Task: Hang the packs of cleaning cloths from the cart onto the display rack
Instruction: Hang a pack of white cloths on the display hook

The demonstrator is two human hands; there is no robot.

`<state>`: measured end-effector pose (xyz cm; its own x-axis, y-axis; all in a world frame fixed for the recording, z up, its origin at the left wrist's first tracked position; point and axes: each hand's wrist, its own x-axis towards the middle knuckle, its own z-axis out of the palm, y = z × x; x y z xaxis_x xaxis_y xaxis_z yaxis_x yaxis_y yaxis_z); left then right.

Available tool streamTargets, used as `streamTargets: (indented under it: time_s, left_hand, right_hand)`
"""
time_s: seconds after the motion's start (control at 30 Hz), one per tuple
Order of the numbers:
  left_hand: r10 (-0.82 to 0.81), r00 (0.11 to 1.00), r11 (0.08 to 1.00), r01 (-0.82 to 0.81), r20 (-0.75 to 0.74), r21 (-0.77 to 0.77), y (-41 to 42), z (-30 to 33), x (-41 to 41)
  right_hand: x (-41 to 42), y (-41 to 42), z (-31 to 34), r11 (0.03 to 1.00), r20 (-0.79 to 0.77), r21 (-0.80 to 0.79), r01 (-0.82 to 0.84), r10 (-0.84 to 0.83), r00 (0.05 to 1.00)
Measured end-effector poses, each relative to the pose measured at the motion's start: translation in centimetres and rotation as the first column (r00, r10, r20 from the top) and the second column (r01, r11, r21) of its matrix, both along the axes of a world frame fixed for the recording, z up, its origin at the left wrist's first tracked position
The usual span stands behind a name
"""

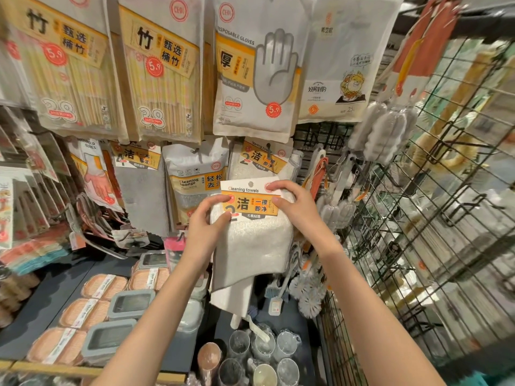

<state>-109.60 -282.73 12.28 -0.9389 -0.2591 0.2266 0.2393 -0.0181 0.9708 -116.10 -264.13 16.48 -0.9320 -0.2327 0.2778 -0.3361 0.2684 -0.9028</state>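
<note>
A tall display rack [320,135] fills the far side of the view, hung thick with packets, and a black wire grid panel [446,218] runs along the right, carrying grey sponge brushes [384,132]. Across the top row hang two large packs of bamboo chopsticks [164,71], then a white bag of disposable gloves [256,71] and, right of it, a pale bag with a cartoon figure [342,65]. In the row below hang a grey cloth pack [142,190], a cleaning sponge bag [195,176] and, to its right, an already hung pack of cleaning towels [264,160]. Near and low on the left, a dark shelf [41,307] holds orange soap boxes [103,286] and grey lidded containers [131,303]; clear cups [262,346] stand nearer the middle. In the centre, held up just in front of and below the hung towels, is the pack of cleaning cloths [250,243], white and fluffy, with an orange card header reading "Cleaning towels". The left hand [207,221] grips the header's left edge, thumb on the front of the card. The right hand [292,207] pinches the header's upper right corner with curled fingers.
</note>
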Motion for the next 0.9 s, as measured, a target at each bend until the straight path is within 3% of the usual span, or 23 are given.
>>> streamTargets:
  time_s: [0.17, 0.43, 0.8, 0.9]
  left_hand:
    - [-0.086, 0.996, 0.987, 0.083, -0.013, -0.134, 0.7, 2.3, -2.6]
    - [-0.087, 0.996, 0.978, 0.082, -0.020, -0.191, 1.3, 3.3, -5.9]
    - [-0.119, 0.991, 0.954, 0.133, 0.068, -0.270, 1.6, 3.1, -8.0]
    - [-0.126, 0.985, 0.963, 0.149, 0.114, -0.226, 1.7, 3.4, -8.8]
  right_hand:
    - [-1.1, 1.0, 1.4, 0.993, -0.077, -0.067, 0.099, -0.105, 0.992]
    - [-3.4, 0.9, 1.7, 0.977, -0.130, -0.082, 0.197, -0.206, 0.970]
    - [-5.6, 0.8, 0.1, 0.982, -0.050, 0.039, 0.185, -0.183, 0.982]
    - [-6.1, 0.7, 0.3, 0.985, -0.006, 0.062, 0.160, -0.160, 0.987]
